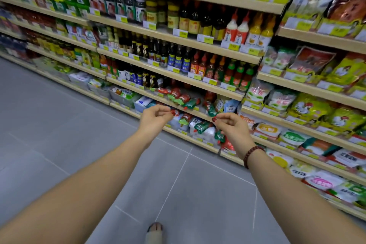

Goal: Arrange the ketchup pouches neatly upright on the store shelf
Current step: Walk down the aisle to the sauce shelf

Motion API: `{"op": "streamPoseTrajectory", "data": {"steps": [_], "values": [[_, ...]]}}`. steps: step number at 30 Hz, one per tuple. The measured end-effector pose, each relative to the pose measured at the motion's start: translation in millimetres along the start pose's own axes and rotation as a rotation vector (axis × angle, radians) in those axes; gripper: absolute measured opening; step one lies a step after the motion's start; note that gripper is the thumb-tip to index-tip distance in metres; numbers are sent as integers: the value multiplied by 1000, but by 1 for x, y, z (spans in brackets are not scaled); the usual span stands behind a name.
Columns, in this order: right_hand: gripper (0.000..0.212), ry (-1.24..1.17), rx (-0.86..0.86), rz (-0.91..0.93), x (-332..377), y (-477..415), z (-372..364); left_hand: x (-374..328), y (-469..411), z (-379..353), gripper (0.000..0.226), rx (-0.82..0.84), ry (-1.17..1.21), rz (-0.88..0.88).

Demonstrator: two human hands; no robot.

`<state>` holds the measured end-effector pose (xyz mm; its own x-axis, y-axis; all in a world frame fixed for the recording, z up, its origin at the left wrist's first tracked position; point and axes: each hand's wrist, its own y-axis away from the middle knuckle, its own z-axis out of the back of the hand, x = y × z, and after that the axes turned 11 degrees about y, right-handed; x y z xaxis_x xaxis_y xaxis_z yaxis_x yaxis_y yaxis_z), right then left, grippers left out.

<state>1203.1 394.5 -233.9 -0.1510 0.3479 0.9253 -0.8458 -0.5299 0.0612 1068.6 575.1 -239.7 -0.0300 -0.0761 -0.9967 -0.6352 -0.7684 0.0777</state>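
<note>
Several red-and-green ketchup pouches (pixel 179 96) lie toppled along the edge of a low wooden shelf (pixel 200 114), under the bottled sauces. More pouches (pixel 202 127) lie flat on the shelf below. My left hand (pixel 156 115) reaches out in front of the shelf edge and pinches the red end of a pouch (pixel 174 112) at its fingertips. My right hand (pixel 231 128) pinches the red cap of another ketchup pouch (pixel 219 136), which hangs down below the fingers. A bead bracelet sits on my right wrist.
Long wooden shelves with yellow price tags run from left to right. Sauce bottles (pixel 233 74) stand one level above the pouches. Bagged goods (pixel 309 105) fill the bay at the right. Grey floor tiles (pixel 79 125) stretch to the left, and my foot (pixel 155 228) shows below.
</note>
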Motion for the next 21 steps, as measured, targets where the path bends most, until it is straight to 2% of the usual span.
{"op": "streamPoseTrajectory", "data": {"steps": [10,21], "values": [[14,38,-59,-99,-4,-182,-33,14,-197,-44,22,129,-82,27],[12,95,-63,-196,-34,-342,-48,45,-355,-102,21,191,-70,115]]}}
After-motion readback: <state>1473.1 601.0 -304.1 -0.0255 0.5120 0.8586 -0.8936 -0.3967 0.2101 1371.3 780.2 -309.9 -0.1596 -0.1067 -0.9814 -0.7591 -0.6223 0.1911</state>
